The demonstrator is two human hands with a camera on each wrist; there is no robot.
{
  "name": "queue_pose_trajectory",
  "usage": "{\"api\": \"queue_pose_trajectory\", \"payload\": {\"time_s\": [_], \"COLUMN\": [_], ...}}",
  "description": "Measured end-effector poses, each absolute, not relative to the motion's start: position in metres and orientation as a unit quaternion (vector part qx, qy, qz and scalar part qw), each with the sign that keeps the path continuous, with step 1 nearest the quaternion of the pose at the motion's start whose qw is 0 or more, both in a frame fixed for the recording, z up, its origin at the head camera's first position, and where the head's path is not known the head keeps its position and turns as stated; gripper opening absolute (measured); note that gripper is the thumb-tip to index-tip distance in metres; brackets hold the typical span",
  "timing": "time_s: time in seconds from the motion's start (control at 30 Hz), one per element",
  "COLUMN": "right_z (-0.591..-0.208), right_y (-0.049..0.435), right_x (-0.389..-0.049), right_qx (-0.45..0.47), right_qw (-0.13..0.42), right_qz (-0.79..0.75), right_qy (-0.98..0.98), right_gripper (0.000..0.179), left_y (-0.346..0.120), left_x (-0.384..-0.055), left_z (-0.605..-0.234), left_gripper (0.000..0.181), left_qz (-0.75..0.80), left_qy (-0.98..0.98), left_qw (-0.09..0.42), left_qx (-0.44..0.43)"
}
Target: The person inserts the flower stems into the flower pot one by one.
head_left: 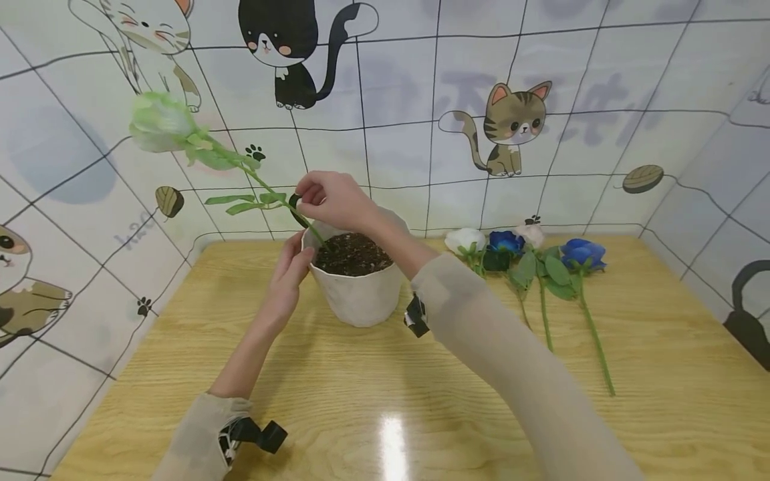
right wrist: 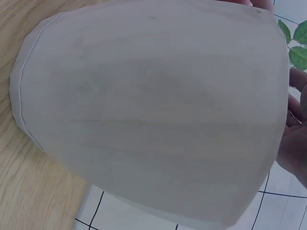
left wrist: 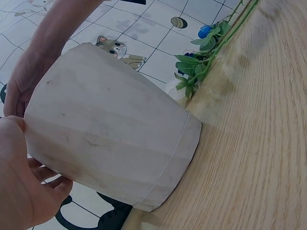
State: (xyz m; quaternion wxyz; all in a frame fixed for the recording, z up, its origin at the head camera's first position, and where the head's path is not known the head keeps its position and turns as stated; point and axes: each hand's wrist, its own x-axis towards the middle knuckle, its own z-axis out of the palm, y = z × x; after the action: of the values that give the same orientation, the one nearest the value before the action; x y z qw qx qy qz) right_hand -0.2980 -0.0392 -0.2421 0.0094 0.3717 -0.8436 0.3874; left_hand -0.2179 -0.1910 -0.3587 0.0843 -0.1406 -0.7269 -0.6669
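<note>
A pale green-and-white layered rose (head_left: pixel 159 123) is leaning, its slim green stem (head_left: pixel 257 179) entering crumbly dark soil (head_left: pixel 355 255) in a tapering white pot (head_left: pixel 361 300). The left grip (head_left: pixel 284 279) is clasping the rim; the right grip (head_left: pixel 337 198) is curling beside the stem, whether pinching cannot be told.

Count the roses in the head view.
5: a pale green rose leaning out of the pot; right of it on the table, a white one, dark blue one, pale pink one and blue one. Those overlap; more may be hidden.
</note>
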Motion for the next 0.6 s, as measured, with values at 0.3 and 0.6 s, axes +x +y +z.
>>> {"api": "queue_pose_trajectory", "payload": {"time_s": [0.3,0.6], "right_z": [-0.244,-0.244], "right_y": [-0.024,-0.009], "right_x": [-0.296,-0.292], "right_qx": [0.373,0.366], "right_qw": [0.017,0.022], "right_qz": [0.415,0.434], "right_qy": [-0.83,-0.823], "right_gripper": [0.025,0.027], "left_y": [-0.19,-0.189], "left_x": [-0.218,-0.217], "left_z": [-0.358,-0.357], "left_gripper": [0.049,0.05], "left_qz": [-0.672,-0.67], "left_qy": [-0.72,-0.724], "left_qw": [0.093,0.09], "left_qx": [-0.145,-0.138]}}
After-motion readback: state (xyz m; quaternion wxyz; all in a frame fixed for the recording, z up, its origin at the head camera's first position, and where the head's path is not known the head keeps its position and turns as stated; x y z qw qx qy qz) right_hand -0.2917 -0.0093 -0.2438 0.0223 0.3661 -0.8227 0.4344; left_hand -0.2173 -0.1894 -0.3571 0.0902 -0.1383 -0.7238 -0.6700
